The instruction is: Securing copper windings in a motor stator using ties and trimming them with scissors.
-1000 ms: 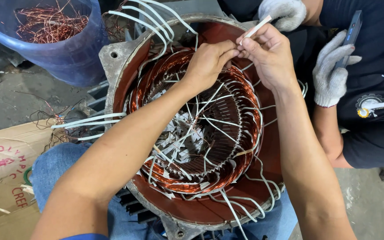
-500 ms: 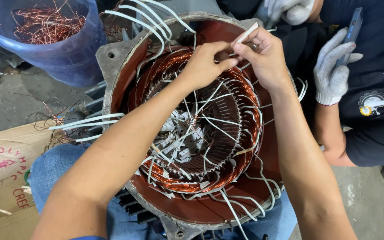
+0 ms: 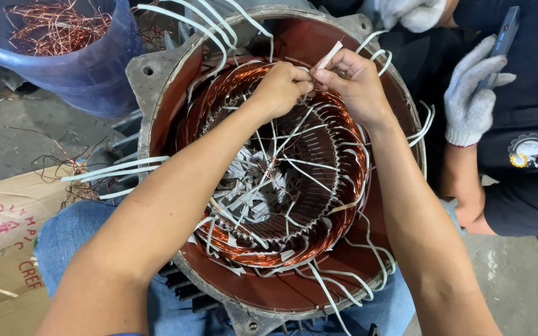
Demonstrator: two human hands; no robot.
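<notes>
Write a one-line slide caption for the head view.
Both bare hands, left hand and right hand, pinch a white strip over a motor's copper windings.

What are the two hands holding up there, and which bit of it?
Both hands, left hand and right hand, pinch a white strip near its lower end, above the copper windings. The strip's top end sticks up free.
</notes>
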